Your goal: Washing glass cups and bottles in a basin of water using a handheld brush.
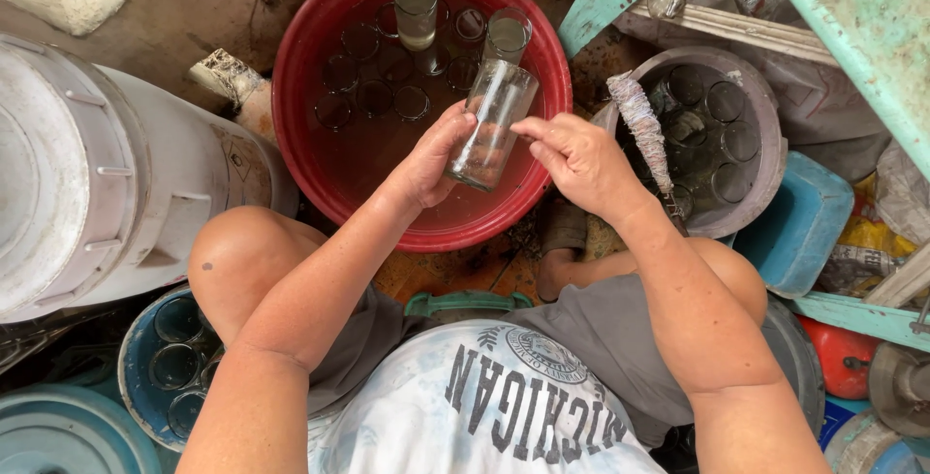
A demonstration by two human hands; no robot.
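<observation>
glasses (387, 77) in basin (320, 159), bucket (760, 121) to its right

A crumpled yellow printed plastic wrapper (865, 232) lies at the right edge, beside the blue plastic tub (799, 227).

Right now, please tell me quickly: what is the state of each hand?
Left hand: closed around a tall clear glass tumbler, held over the round red plastic basin.
Right hand: holds nothing; fingers touch the tumbler's side.
</observation>
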